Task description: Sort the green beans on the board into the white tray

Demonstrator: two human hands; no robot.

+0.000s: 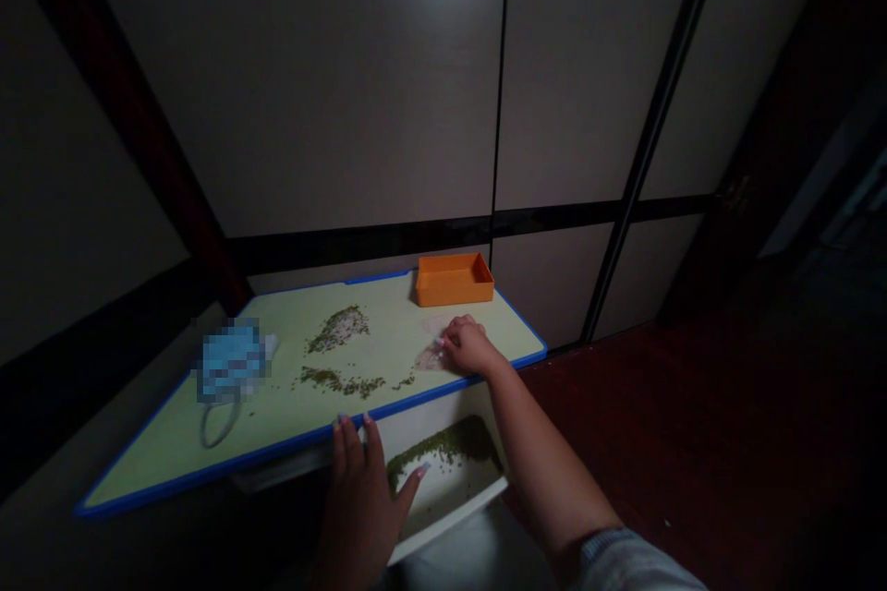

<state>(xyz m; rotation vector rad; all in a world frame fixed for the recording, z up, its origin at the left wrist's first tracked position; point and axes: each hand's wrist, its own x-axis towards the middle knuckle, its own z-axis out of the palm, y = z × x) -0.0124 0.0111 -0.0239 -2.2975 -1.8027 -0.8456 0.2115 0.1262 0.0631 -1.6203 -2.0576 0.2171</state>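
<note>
My right hand (pixel 471 346) is on the right part of the yellow-green tabletop (pixel 270 314), its fingers curled in and pressed together beside a thin patch of pale pinkish grains (pixel 430 358). What its fingertips hold is too small to make out. My left hand (pixel 364 489) lies at the table's blue front edge with fingers stretched forward and thumb apart, over the left side of a white drawer-like box (pixel 447 517). Small green grains, like mung beans (pixel 450 443), line the far part of that box. Loose green grains (pixel 343 382) also lie across the middle of the tabletop.
An orange open box (pixel 454 295) stands at the back right corner of the table. Farther left is a mixed heap of pale and green grains (pixel 339 330). A blurred-out blue item (pixel 232 358) with a loop sits at the left. Panelled doors (pixel 360 92) rise behind the table.
</note>
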